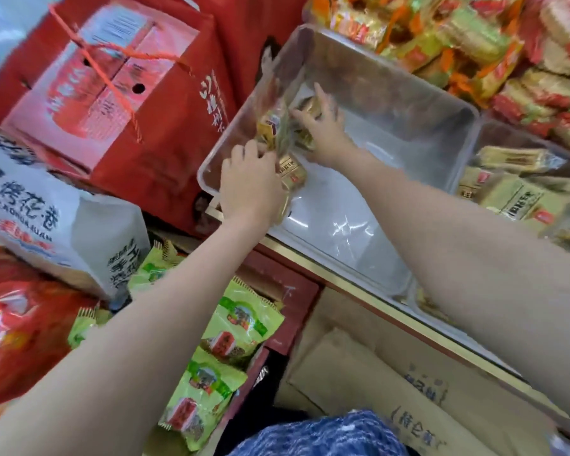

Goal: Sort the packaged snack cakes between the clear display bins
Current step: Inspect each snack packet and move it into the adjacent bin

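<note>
Two hands are in the clear display bin (408, 103) now, both bunched at its left wall. Your left hand (249, 184) has its fingers curled round a clutch of gold-wrapped snack cakes (288, 172), knuckles up, with the packs poking out past the fingertips. Your right hand (323, 130), just beyond and to the right of the left, has its fingers bent down onto more gold packs against the bin wall; the blur hides whether it pinches one or only presses on them. Writing on the gold wrappers in your grip is too smeared to read beyond a small red patch.

Right of your right forearm, the neighbouring bin (484, 133) holds a heap of gold packs (510, 195) with dark vertical Chinese characters and a red square mark, not legible. Beyond your right hand, red, orange and yellow wrapped cakes (494, 44) are heaped high.

Left of your left hand stands a red gift bag (165, 133) with white Chinese lettering down its side. Nearer you on that side sits a white bag (30, 205) printed "烤花卷". Under your left forearm lie green snack packets (234, 327) with red labels. Below your right arm, a brown carton flap (392, 399) carries printed characters, blurred.
</note>
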A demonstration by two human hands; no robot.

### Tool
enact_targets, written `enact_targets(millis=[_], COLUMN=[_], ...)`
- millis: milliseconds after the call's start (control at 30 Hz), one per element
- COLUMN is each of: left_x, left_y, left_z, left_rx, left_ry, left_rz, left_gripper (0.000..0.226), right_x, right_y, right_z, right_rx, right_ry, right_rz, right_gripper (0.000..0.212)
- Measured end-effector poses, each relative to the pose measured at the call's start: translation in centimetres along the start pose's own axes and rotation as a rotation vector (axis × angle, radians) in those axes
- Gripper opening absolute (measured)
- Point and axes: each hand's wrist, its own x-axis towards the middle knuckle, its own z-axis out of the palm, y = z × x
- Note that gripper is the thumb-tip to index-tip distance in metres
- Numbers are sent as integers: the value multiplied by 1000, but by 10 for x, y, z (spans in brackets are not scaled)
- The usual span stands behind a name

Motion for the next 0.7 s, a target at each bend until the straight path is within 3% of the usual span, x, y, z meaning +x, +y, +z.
enact_targets(millis=[100, 300, 467, 567, 633, 700], left_x=[-1, 0, 0, -2, -5, -11], left_y=[-1, 0, 0, 0, 3, 19], left_z=[4, 5, 4, -3, -11, -23], left_rx=[7, 16, -19, -74, -202, -599], left_ry=[31, 23, 23, 6, -36, -168], left_rz=[-25, -17, -25, -15, -47, -133], left_gripper=[26, 23, 23, 24, 25, 26], right_x=[21, 14, -59, -118, -154, -185], right_y=[12, 28, 34, 22, 14, 9], right_z=[4, 2, -12, -27, -36, -44], right_rx=[-14, 68, 541, 829, 912, 914], right_ry=[-51, 2, 78, 216, 305, 399], right_rz=[20, -34, 190, 177, 131, 104], right_gripper=[75, 68, 68, 69, 66, 66])
